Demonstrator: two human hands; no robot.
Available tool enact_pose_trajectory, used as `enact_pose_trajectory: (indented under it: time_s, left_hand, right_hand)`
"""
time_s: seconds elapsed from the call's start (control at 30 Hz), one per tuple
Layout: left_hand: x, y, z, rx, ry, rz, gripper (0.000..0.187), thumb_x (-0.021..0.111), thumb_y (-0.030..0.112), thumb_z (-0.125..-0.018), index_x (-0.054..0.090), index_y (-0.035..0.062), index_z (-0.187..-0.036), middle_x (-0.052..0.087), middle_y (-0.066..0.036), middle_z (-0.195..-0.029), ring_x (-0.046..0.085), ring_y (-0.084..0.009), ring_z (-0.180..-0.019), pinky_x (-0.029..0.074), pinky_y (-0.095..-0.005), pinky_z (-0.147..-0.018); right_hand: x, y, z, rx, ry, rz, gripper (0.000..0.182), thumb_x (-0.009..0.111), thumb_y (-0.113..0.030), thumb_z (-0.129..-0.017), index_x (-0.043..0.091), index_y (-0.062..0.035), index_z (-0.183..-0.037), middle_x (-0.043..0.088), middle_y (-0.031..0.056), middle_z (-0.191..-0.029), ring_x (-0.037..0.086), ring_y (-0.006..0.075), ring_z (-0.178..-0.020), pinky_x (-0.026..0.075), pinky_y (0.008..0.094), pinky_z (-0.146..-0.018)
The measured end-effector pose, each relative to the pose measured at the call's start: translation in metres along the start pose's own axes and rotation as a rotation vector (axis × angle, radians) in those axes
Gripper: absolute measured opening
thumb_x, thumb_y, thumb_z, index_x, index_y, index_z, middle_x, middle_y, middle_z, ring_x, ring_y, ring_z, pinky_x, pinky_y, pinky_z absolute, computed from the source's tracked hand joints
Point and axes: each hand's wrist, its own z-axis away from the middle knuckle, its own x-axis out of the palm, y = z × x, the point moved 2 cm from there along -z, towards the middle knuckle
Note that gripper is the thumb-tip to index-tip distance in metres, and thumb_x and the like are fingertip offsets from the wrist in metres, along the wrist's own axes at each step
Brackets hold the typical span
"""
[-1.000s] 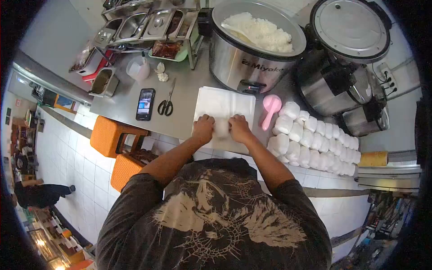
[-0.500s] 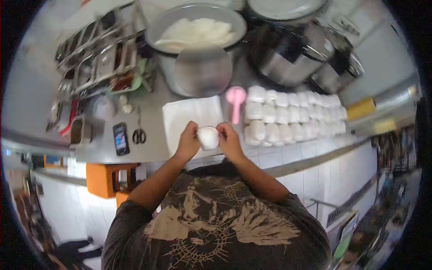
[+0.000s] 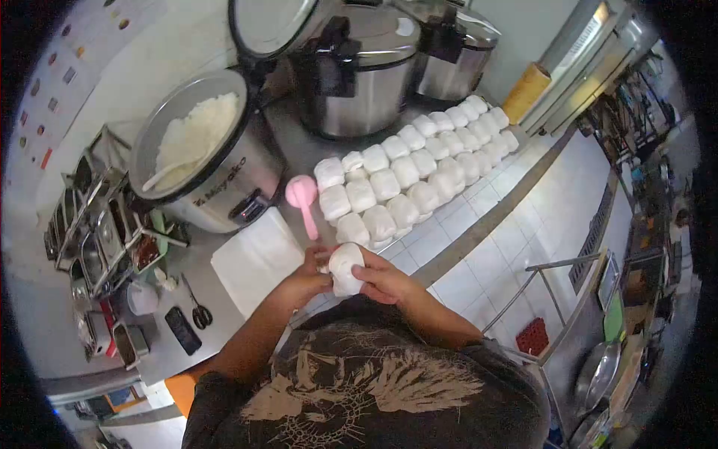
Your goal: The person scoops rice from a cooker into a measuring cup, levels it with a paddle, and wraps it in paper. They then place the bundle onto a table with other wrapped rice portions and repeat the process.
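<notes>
Close in front of my body, a small white paper-wrapped packet (image 3: 346,268) is held up near the counter's front edge. My right hand (image 3: 385,280) grips its right side, with the thumb pressed on the face of the paper. My left hand (image 3: 305,277) has its bent fingers against the left side; the packet partly hides those fingertips. Just left of the hands lies a stack of white paper sheets (image 3: 258,258). A pink scoop (image 3: 302,196) rests beyond the hands, beside rows of similar white packets (image 3: 404,170).
An open rice cooker (image 3: 228,187) holds white rice with a paddle in it. Other large cookers (image 3: 361,82) stand behind the packet rows. Toward the left are a phone (image 3: 182,331), scissors (image 3: 199,310) and metal food containers (image 3: 93,251). Tiled floor (image 3: 508,247) lies beyond the counter edge.
The view has swung to the right, so the counter appears slanted. The packet has been turned in my hands, and my right hand now wraps more around it.
</notes>
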Motion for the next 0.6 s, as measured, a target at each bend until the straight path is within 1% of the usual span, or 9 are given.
enact_pose_trajectory:
  time_s: [0.03, 0.13, 0.2, 0.23, 0.3, 0.37, 0.47, 0.57, 0.6]
  left_hand:
    - [0.006, -0.001, -0.008, -0.07, 0.041, -0.011, 0.07, 0.073, 0.017, -0.089, 0.026, 0.0147, -0.141, 0.045, -0.012, -0.138, 0.054, -0.0262, -0.118, 0.05, -0.0418, -0.093]
    - [0.023, -0.012, -0.032, -0.186, 0.191, -0.079, 0.058, 0.072, 0.031, -0.093, 0.038, 0.0121, -0.136, 0.054, -0.008, -0.126, 0.059, -0.0231, -0.111, 0.049, -0.0381, -0.095]
    - [0.018, -0.021, -0.04, -0.211, 0.216, -0.023, 0.048, 0.07, 0.033, -0.095, 0.045, 0.0114, -0.129, 0.056, -0.008, -0.124, 0.059, -0.0218, -0.111, 0.048, -0.0379, -0.095]
    - [0.014, -0.022, -0.042, -0.22, 0.232, 0.006, 0.043, 0.068, 0.034, -0.096, 0.049, 0.011, -0.126, 0.057, -0.008, -0.123, 0.059, -0.0211, -0.111, 0.048, -0.0379, -0.095]
    - [0.011, -0.019, -0.034, -0.199, 0.295, -0.007, 0.04, 0.064, 0.034, -0.098, 0.049, 0.0068, -0.124, 0.06, -0.011, -0.124, 0.059, -0.0236, -0.11, 0.048, -0.0398, -0.096]
    - [0.002, -0.018, -0.023, -0.184, 0.375, 0.011, 0.038, 0.062, 0.033, -0.1, 0.05, 0.005, -0.122, 0.061, -0.012, -0.125, 0.059, -0.0248, -0.11, 0.048, -0.0407, -0.096]
    - [-0.017, -0.022, 0.003, -0.161, 0.5, 0.067, 0.035, 0.062, 0.033, -0.1, 0.053, 0.0058, -0.119, 0.061, -0.012, -0.125, 0.06, -0.0247, -0.11, 0.048, -0.0403, -0.096]
    - [-0.021, -0.022, 0.034, -0.097, 0.628, 0.063, 0.031, 0.06, 0.033, -0.101, 0.054, 0.0065, -0.117, 0.063, -0.012, -0.122, 0.06, -0.0239, -0.108, 0.048, -0.0396, -0.095]
    - [-0.017, -0.01, 0.045, -0.079, 0.684, 0.045, 0.029, 0.059, 0.032, -0.101, 0.055, 0.0069, -0.116, 0.063, -0.011, -0.12, 0.061, -0.0231, -0.107, 0.048, -0.039, -0.095]
  right_hand:
    - [-0.004, -0.011, 0.005, 0.005, -0.008, 0.017, 0.059, 0.064, -0.023, -0.098, 0.039, -0.0041, -0.148, 0.055, 0.0083, -0.136, 0.055, 0.0177, -0.121, 0.048, 0.0327, -0.099]
    - [-0.094, -0.043, 0.01, -0.108, 0.563, 0.325, 0.066, 0.072, -0.019, -0.092, 0.038, -0.0039, -0.146, 0.055, 0.0125, -0.131, 0.054, 0.0199, -0.121, 0.047, 0.0344, -0.101]
    - [-0.166, -0.094, 0.021, -0.516, 0.826, 0.467, 0.069, 0.081, -0.016, -0.083, 0.038, -0.0033, -0.135, 0.054, 0.013, -0.115, 0.054, 0.02, -0.11, 0.049, 0.0321, -0.087]
    - [-0.226, -0.123, 0.03, -0.653, 1.158, 1.133, 0.071, 0.085, -0.018, -0.079, 0.039, -0.0038, -0.132, 0.055, 0.0124, -0.109, 0.055, 0.0213, -0.099, 0.049, 0.033, -0.08]
    - [-0.248, -0.198, 0.052, -0.716, 1.407, 1.124, 0.066, 0.085, -0.021, -0.079, 0.044, -0.0038, -0.127, 0.058, 0.0126, -0.106, 0.058, 0.0253, -0.09, 0.049, 0.0351, -0.081]
    - [-0.29, -0.247, 0.061, -0.652, 1.624, 1.128, 0.059, 0.079, -0.033, -0.085, 0.049, -0.0037, -0.126, 0.061, 0.0175, -0.113, 0.062, 0.0287, -0.095, 0.05, 0.0362, -0.085]
    - [-0.435, -0.265, 0.043, -0.295, 1.519, 1.478, 0.059, 0.065, -0.053, -0.091, 0.054, -0.0097, -0.129, 0.058, 0.0217, -0.126, 0.058, 0.0361, -0.111, 0.048, 0.0465, -0.092]
    - [-0.523, -0.244, 0.025, 0.091, 1.603, 2.277, 0.052, 0.056, -0.053, -0.095, 0.056, -0.016, -0.132, 0.053, 0.0258, -0.134, 0.048, 0.0424, -0.126, 0.044, 0.0586, -0.094]
    - [-0.478, -0.253, 0.024, 0.17, 1.69, 2.01, 0.049, 0.055, -0.053, -0.096, 0.058, -0.0178, -0.13, 0.052, 0.0242, -0.135, 0.043, 0.0434, -0.128, 0.044, 0.0616, -0.092]
